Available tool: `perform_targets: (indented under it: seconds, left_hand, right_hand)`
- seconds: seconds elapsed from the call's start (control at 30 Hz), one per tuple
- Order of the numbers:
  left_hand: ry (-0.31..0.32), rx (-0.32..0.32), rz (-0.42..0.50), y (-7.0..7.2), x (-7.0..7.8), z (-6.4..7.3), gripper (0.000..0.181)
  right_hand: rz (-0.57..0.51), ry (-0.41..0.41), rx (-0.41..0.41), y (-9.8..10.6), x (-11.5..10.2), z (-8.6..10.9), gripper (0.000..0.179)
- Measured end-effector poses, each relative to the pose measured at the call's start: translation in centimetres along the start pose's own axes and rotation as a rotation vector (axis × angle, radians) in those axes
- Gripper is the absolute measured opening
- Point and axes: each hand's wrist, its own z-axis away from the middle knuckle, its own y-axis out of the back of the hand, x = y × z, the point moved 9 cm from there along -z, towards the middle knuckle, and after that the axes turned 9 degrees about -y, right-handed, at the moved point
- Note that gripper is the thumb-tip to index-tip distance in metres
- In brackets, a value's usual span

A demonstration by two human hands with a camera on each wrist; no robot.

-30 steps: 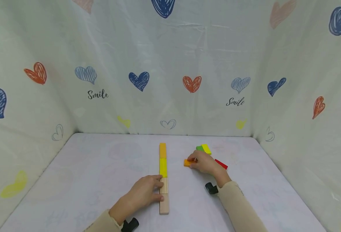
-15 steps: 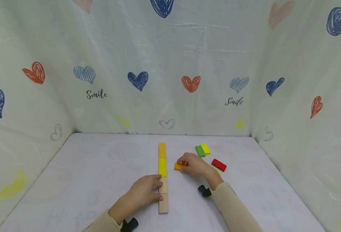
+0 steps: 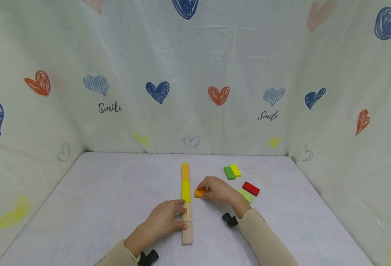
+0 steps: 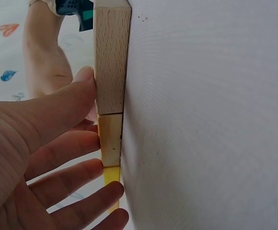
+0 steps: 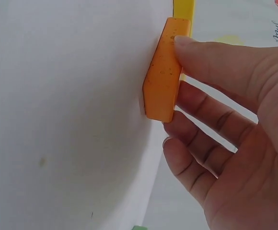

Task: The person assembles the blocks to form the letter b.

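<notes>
A straight row of blocks runs away from me at mid table: a plain wooden block (image 3: 188,237) in front, a striped wooden one (image 3: 188,212), a yellow one (image 3: 185,191) and a light orange one (image 3: 185,171) farthest off. My left hand (image 3: 162,218) lies along the left side of the row, thumb tip touching the plain block, fingers fairly straight and spread in the left wrist view. Just right of the yellow block, my right hand (image 3: 219,192) pinches an orange block (image 5: 164,72) between thumb and fingers, low over the table.
Right of the right hand lie a red block (image 3: 250,188) and a light green block (image 3: 246,196). Farther back, a green block (image 3: 229,173) rests beside another yellow block (image 3: 235,170). A curtain (image 3: 195,55) printed with hearts stands around the white table (image 3: 115,192).
My right hand has moved left and slightly nearer with the orange block, closer to the row. The light green block has come into view behind it. My left hand has stayed put.
</notes>
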Motion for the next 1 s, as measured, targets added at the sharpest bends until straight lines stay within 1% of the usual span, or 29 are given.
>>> perform_targets:
  seconds: [0.27,0.6,1.0]
  left_hand:
    - [-0.013,0.003,-0.015,-0.1,0.0,0.0,0.049]
    - [-0.018,0.011,-0.028,0.0,0.1,0.0,0.05]
    - [-0.008,-0.004,-0.016,0.0,0.1,0.1,0.05]
  right_hand:
    - [0.005,0.006,-0.028,-0.6,-0.5,-0.2,0.028]
    - [0.003,0.023,-0.034,-1.0,-1.0,-0.2,0.027]
    - [0.013,0.029,-0.027,-1.0,-1.2,0.0,0.027]
